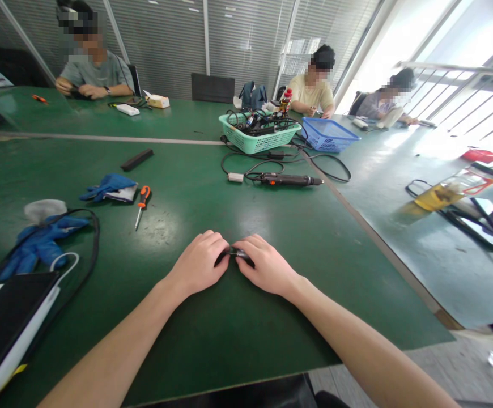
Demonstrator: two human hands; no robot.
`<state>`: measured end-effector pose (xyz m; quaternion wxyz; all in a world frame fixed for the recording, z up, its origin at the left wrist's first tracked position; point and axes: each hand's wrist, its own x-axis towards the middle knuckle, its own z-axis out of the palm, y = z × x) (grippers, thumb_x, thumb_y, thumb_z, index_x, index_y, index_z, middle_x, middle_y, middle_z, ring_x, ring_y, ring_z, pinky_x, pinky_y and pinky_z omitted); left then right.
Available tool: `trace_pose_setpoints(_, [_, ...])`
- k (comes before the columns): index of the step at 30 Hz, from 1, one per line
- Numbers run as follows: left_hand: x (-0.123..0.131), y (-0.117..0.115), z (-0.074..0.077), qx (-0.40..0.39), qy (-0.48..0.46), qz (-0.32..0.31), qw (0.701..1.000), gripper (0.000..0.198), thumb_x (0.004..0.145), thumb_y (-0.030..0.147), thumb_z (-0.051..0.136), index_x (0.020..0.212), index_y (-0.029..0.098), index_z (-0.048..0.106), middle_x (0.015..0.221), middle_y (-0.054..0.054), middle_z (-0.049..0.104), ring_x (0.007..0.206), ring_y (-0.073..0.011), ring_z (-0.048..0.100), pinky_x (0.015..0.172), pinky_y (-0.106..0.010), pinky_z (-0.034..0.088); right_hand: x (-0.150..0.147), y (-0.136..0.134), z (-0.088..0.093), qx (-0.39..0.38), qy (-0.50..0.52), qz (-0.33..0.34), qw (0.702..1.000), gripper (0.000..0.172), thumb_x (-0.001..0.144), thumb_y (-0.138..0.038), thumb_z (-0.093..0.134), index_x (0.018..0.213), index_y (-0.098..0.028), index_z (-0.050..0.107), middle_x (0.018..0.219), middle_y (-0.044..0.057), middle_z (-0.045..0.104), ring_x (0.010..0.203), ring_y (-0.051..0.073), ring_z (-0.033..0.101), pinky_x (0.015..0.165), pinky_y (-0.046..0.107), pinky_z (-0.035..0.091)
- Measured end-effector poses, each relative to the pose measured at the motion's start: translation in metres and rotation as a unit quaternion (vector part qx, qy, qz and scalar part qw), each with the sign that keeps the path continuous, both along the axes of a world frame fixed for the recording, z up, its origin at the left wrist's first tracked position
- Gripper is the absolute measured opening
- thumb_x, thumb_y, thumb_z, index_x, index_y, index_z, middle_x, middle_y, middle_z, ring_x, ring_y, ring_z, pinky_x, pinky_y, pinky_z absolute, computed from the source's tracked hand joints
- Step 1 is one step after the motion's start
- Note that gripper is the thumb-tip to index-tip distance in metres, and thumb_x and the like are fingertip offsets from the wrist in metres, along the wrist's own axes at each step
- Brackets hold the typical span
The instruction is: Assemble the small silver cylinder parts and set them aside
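Low over the green table [238, 323], my left hand [202, 262] and my right hand [266, 263] meet nearly fingertip to fingertip. The left fingers are wrapped round a small black piece [222, 256]. A small dark object with a shiny end [243, 256] is gripped by the right fingers. The two pieces lie end to end, and whether they are joined is too small to tell. An orange and black screwdriver [143, 199] rests to the left, beyond my left hand. Further back lies a black electric screwdriver [291, 179] with a cable.
A green basket [257, 141] of cables and a blue basket [329, 137] stand behind. Blue gloves [38, 243], a cable and a black device [12, 317] are at left. A bottle of yellow liquid [442, 192] is at right. Several people sit across the tables.
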<state>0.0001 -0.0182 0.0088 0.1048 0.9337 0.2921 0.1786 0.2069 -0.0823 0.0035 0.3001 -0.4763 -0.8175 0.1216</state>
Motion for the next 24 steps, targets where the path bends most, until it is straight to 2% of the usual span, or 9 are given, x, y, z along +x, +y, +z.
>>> trace_pose_setpoints(17, [-0.0008,-0.0006,-0.0015,0.002,-0.001,-0.007,1.000,0.007,0.096,0.017,0.058,0.091,0.020,0.062,0.091,-0.005,0.059,0.092,-0.0243,0.055,0.082,-0.038,0.048,-0.0008,0.0003,0.0012,0.000,-0.010,0.002,1.000,0.024,0.097,-0.014,0.056,0.119,-0.021,0.062,0.109,0.009,0.069,0.102,0.025,0.061,0.094,0.041,0.054])
trace_pose_setpoints(24, [-0.0013,0.0009,-0.0030,0.011,0.007,-0.003,1.000,0.007,0.098,0.020,0.059,0.092,0.020,0.062,0.091,-0.004,0.060,0.093,-0.0245,0.056,0.082,-0.038,0.048,0.0033,-0.0012,0.0052,0.002,-0.046,0.031,0.998,0.031,0.098,-0.014,0.054,0.127,-0.021,0.061,0.117,0.011,0.067,0.109,0.027,0.060,0.098,0.045,0.053])
